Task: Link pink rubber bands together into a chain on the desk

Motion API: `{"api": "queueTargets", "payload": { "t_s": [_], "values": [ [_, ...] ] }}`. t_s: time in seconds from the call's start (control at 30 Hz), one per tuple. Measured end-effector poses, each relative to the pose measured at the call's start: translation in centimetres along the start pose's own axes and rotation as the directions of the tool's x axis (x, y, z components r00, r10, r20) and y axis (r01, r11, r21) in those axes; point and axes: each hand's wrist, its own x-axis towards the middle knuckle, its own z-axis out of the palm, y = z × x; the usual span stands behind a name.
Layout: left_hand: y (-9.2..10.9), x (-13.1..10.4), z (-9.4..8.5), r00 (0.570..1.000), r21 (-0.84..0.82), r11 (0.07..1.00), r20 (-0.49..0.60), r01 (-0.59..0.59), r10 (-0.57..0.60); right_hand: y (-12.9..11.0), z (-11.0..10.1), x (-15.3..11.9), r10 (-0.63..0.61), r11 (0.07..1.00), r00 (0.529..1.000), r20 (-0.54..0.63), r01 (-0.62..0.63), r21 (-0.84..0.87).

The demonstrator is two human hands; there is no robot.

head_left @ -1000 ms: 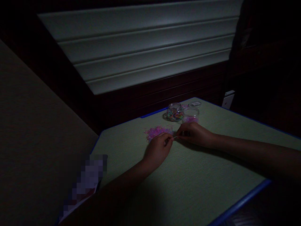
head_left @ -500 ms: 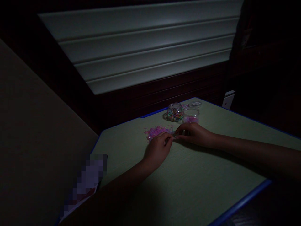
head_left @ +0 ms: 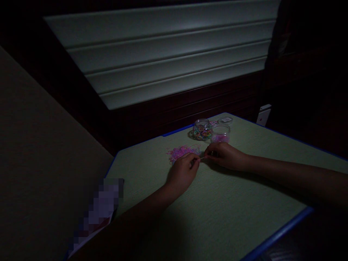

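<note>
Between my two hands runs a thin pale rubber band [head_left: 202, 158], pulled into a short line. My left hand [head_left: 184, 171] pinches one end between thumb and forefinger. The other end is in the fingertips of my right hand [head_left: 224, 155], which are closed together. Just behind my left hand lies a loose pile of small pink and purple rubber bands [head_left: 182, 150], partly hidden by that hand. A clear jar [head_left: 220, 129] with pink bands inside stands behind my right hand, its lower part covered by the hand.
Another clear jar [head_left: 201, 131] holds multicoloured hair ties. A round clear lid [head_left: 225, 120] with a label lies behind the jars. The pale green table [head_left: 217, 210] has a blue edge. A blurred-out object [head_left: 104, 203] rests at its left side. The room is dark.
My right fingers have closed from a wider curl into a pinch. The thin band now shows as a line between both hands. My left hand has hardly moved.
</note>
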Motion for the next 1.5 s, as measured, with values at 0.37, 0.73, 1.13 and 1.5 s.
{"api": "queueTargets", "payload": {
  "t_s": [0.37,0.73,1.13,1.5],
  "values": [
    [0.08,-0.03,-0.05,0.999,-0.009,0.999,0.022,0.034,-0.034,-0.5,-0.49,-0.14,0.001,1.0,1.0,0.031,-0.001,0.001],
    [0.13,-0.01,-0.06,0.997,-0.04,0.996,0.03,0.077,-0.076,-0.3,-0.36,-0.03,0.003,1.0,1.0,-0.008,-0.003,-0.01],
    [-0.31,0.1,0.09,0.991,-0.145,0.981,0.035,0.131,-0.127,-0.3,-0.42,0.01,0.006,1.0,0.999,-0.044,-0.005,0.023],
    [-0.23,0.2,0.14,0.993,-0.158,0.98,0.037,0.12,-0.116,-0.41,-0.28,-0.01,-0.011,1.0,1.0,-0.019,0.011,0.029]
  ]
}}
